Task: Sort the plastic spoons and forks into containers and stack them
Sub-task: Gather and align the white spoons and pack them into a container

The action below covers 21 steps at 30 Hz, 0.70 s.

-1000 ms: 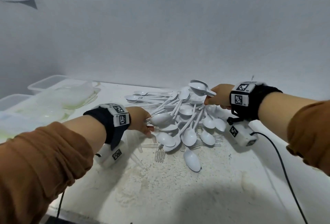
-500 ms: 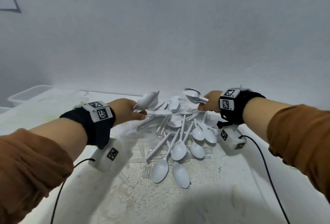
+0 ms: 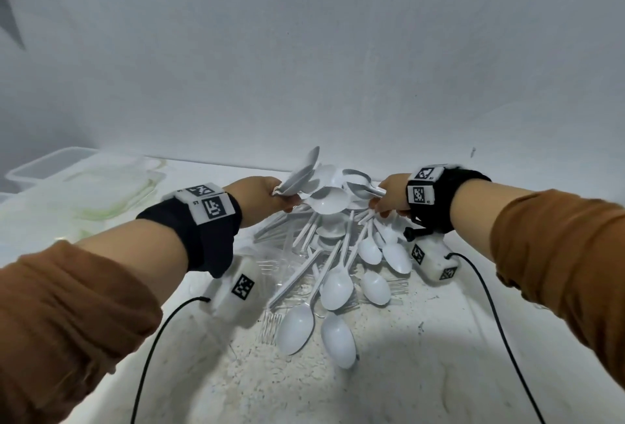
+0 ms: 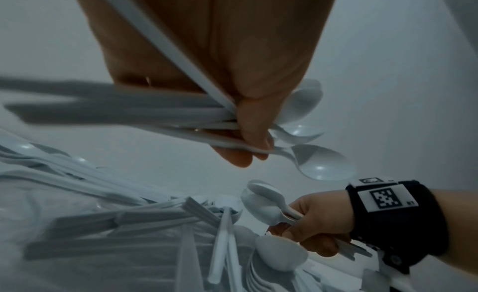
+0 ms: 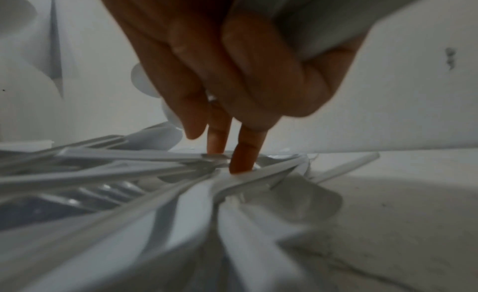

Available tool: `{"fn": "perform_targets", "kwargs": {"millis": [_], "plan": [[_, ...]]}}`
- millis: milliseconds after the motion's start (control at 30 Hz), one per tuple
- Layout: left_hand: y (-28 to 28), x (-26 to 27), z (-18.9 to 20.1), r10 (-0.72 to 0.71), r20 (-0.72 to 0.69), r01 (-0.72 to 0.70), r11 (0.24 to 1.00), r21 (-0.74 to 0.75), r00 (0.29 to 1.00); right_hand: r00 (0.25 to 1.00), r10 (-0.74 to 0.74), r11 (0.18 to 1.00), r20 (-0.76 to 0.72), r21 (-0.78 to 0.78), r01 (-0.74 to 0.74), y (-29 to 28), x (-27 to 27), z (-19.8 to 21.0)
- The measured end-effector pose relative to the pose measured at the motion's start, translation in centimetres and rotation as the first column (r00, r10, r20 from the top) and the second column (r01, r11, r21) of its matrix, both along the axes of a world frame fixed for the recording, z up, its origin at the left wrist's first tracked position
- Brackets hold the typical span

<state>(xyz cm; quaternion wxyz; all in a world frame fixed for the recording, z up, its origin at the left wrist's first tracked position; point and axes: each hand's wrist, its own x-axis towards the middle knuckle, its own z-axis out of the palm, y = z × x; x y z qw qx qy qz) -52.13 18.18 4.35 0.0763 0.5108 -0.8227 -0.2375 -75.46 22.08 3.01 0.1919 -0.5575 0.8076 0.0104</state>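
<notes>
A pile of white plastic spoons [image 3: 338, 274] and clear forks [image 3: 270, 322] lies on the white table [image 3: 422, 356]. My left hand [image 3: 284, 200] is raised over the pile's far left and grips a bundle of several spoons [image 3: 302, 173] by their handles, bowls fanned up and right. The left wrist view shows that bundle of spoons [image 4: 318, 163] clamped under the thumb. My right hand [image 3: 378, 202] holds a few nested spoons [image 3: 358, 183], bowls pointing left. Its free fingers [image 5: 240, 159] reach down and touch handles in the pile [image 5: 155, 174].
Clear plastic containers [image 3: 50, 166] and lids [image 3: 111, 186] sit at the far left of the table. A plain wall stands close behind the pile. Black cables [image 3: 500, 322] trail from both wrist cameras over the table's near part.
My left hand has come up out of the pile with a bundle of spoons and moved right, toward the right hand. The right hand kept its spoons and dipped its fingers to the pile.
</notes>
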Motion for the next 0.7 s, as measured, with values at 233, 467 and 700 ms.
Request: {"fn": "perform_targets", "kwargs": {"millis": [233, 467, 700], "plan": [[0.1, -0.2, -0.1, -0.133, 0.084, 0.132, 0.991, 0.019, 0.988, 0.987, -0.086, 0.994, 0.135, -0.06, 0.095, 0.9, -0.7, 0.8], [0.5, -0.3, -0.2, -0.193, 0.143, 0.195, 0.981, 0.001, 0.971, 0.957, -0.186, 0.96, 0.223, -0.165, 0.225, 3.0, -0.8, 2.3], [2.1, -0.4, 0.3, -0.282, 0.173, 0.286, 0.958, 0.002, 0.944, 0.923, -0.216, 0.923, 0.32, -0.241, 0.299, 6.3, -0.1, 2.7]]}}
